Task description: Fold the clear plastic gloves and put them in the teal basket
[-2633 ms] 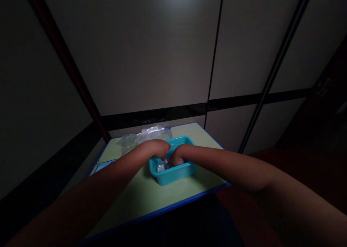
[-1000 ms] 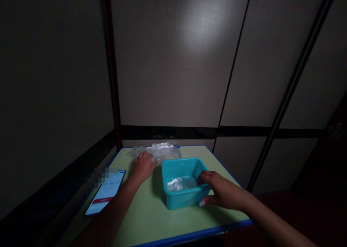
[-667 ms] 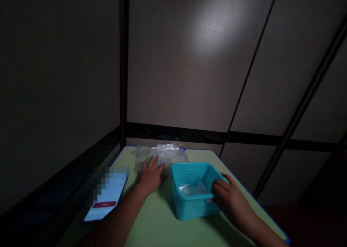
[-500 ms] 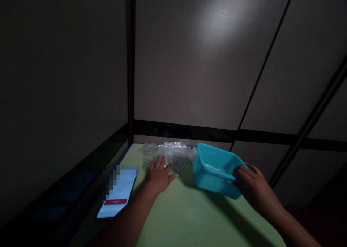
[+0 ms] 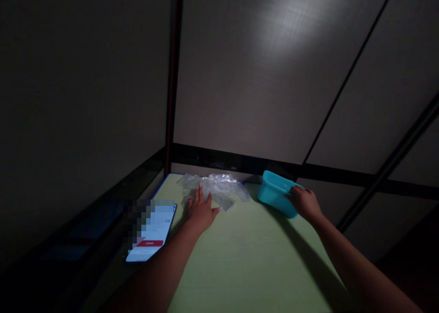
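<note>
My left hand (image 5: 200, 211) lies with fingers spread on the near edge of a crumpled clear plastic bag (image 5: 222, 187). The bag is spread over the far part of the light green table (image 5: 240, 262). At the far right of the table, my right hand (image 5: 305, 202) grips the near rim of a turquoise plastic basin (image 5: 276, 196). The basin looks slightly tilted, and its inside is mostly hidden from here. Whether its base touches the table I cannot tell.
A phone with a lit screen (image 5: 156, 228) lies along the table's left side, beside my left forearm. Dark panelled walls (image 5: 240, 89) stand close behind the table and to its left. A long shadow falls across the right side of the tabletop.
My right hand has moved the turquoise basin farther back and slightly right, away from the bag. My left hand has stayed spread on the bag. The camera view has shifted slightly.
</note>
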### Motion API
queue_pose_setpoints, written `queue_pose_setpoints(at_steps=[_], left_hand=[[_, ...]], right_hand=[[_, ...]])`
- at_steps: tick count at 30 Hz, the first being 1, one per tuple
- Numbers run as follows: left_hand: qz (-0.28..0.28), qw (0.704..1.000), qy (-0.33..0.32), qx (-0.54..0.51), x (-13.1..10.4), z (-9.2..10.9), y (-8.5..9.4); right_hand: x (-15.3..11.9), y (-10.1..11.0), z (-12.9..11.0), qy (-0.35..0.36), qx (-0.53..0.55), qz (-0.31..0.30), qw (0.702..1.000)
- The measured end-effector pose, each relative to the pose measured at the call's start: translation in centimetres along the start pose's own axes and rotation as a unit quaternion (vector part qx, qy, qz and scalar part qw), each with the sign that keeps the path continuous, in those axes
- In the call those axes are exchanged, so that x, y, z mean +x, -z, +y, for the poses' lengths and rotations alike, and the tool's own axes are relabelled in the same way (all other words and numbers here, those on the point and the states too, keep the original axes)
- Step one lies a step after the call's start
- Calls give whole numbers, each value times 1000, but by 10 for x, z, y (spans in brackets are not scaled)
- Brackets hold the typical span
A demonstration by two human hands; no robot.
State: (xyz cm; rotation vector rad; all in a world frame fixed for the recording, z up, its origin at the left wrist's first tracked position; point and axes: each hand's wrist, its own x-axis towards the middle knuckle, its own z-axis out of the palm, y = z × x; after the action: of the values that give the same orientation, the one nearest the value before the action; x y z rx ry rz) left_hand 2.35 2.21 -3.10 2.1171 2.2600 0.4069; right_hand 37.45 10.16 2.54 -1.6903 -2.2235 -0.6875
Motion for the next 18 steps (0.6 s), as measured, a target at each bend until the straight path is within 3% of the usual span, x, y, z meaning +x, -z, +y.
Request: queue_pose_setpoints(at_steps=[7,10,12,15,18], left_hand=[[-17,999,-38,11,4,2,-7],[17,998,-61,-4,6,2,-7],[55,993,-93,-42,5,3,-3],[95,967,-177,-155,2,8,1],[97,916,-234,-313,-1,14,-2]], right_hand=[[27,-10,-19,5,-2,-31,1000],[30,-9,-28,9,2,-41,999],[26,-4,-39,12,18,-15,1000],[14,10,-65,23,87,52,995],[0,16,-103,73,226,85,968]])
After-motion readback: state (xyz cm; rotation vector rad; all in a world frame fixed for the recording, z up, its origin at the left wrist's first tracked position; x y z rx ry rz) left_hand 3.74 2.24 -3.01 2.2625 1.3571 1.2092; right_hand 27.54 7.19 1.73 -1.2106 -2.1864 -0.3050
